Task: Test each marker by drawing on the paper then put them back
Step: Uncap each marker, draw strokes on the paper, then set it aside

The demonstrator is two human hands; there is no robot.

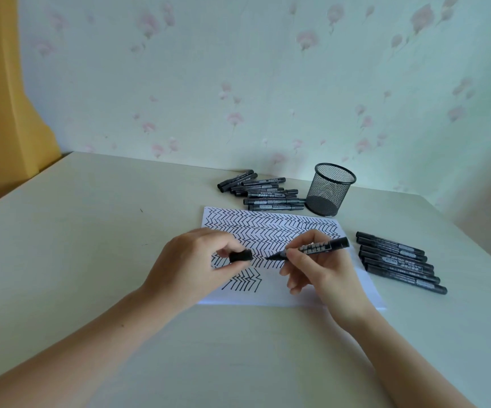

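A pale tabletop carries a sheet of paper covered in black zigzag lines. Behind it lies a heap of black markers beside an upright mesh pen cup. To the paper's right, 6 markers lie in a row.

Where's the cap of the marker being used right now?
The short black plastic cap is pinched in the left hand, over the zigzag-covered white paper, facing the uncapped black marker.

Marker piles flanking paper
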